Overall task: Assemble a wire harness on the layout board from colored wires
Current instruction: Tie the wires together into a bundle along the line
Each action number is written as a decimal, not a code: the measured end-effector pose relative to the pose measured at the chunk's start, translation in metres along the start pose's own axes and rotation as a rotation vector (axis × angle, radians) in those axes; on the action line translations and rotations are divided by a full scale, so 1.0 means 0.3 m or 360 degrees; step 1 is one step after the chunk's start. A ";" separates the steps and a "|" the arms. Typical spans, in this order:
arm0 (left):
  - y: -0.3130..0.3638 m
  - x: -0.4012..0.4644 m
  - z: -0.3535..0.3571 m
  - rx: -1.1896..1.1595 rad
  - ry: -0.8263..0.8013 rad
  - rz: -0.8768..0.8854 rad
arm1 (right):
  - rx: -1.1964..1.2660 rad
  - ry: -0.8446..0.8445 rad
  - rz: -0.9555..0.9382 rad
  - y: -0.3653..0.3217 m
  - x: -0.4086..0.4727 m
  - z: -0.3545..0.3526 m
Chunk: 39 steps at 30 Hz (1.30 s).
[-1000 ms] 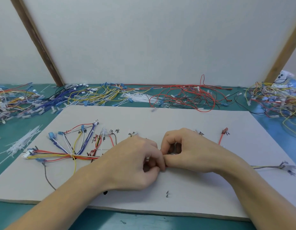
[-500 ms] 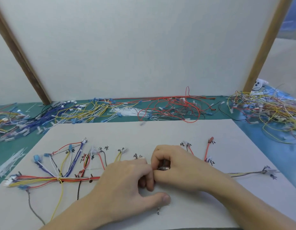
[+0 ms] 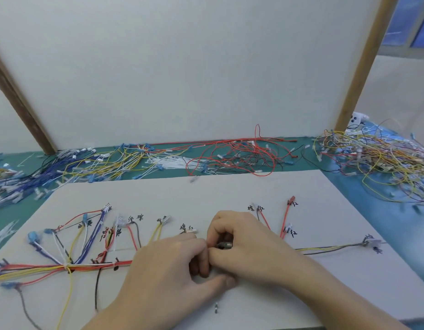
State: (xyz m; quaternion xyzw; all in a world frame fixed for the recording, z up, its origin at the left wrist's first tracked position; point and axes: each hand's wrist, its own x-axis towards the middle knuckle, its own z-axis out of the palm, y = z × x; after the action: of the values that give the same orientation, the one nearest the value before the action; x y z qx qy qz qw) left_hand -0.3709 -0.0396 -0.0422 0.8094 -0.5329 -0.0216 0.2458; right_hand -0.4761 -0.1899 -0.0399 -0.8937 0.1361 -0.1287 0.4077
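1. Wire harness (image 3: 63,266) is laid flat on the layout board (image 3: 230,189), its red and yellow trunk running from the board's left edge up to the left hand's fingers (image 3: 201,263), where it is hidden beneath both hands.
2. Beyond the right hand (image 3: 249,248), the trunk is seen again as yellow and dark wires ending at a small connector (image 3: 370,241) far right of the fingers.
3. Left of the fingers, the trunk is bound by a tie (image 3: 67,266), from which blue, white, yellow and red branches fan upward to small connectors beside handwritten marks.
4. The left hand (image 3: 173,270) is held with fingers curled and thumb stretched along the board; what they are closed round cannot be told.
5. The right hand's fingers are curled, and a small dark metallic piece (image 3: 224,245) is pinched at their tips, which touch those of the left hand.
6. Above and right of the fingers, two red wires (image 3: 286,220) are routed upward to written marks.
7. Just below the fingers, a small grey part (image 3: 216,308) is lying on the board.
8. Behind the board, loose colored wires (image 3: 230,158) and white cable ties (image 3: 168,163) are heaped on the green counter (image 3: 16,210); a further tangle (image 3: 377,160) is piled far right.
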 end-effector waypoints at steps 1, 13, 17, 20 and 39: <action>-0.004 0.001 -0.002 -0.0005 -0.0019 0.0015 | 0.0005 -0.0001 -0.0003 0.000 0.000 -0.001; -0.077 -0.004 -0.046 -0.0349 -0.0240 0.0341 | -0.0079 -0.0014 -0.0112 0.011 -0.006 -0.002; -0.089 -0.008 -0.051 -0.0355 -0.0295 0.0377 | -0.0091 -0.0012 -0.0132 0.009 -0.007 -0.004; -0.097 -0.012 -0.051 -0.0296 -0.0301 0.0391 | -0.0110 -0.0017 -0.0143 0.005 -0.008 -0.005; -0.085 0.001 -0.019 -0.0078 0.0039 0.0587 | -0.0240 -0.0028 -0.0221 0.001 -0.008 -0.011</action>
State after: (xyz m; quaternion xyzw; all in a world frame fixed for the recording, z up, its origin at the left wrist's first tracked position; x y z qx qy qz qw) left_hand -0.3474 -0.0297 -0.0478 0.6919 -0.6686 0.0207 0.2717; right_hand -0.4796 -0.1915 -0.0384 -0.9302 0.0796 -0.1381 0.3307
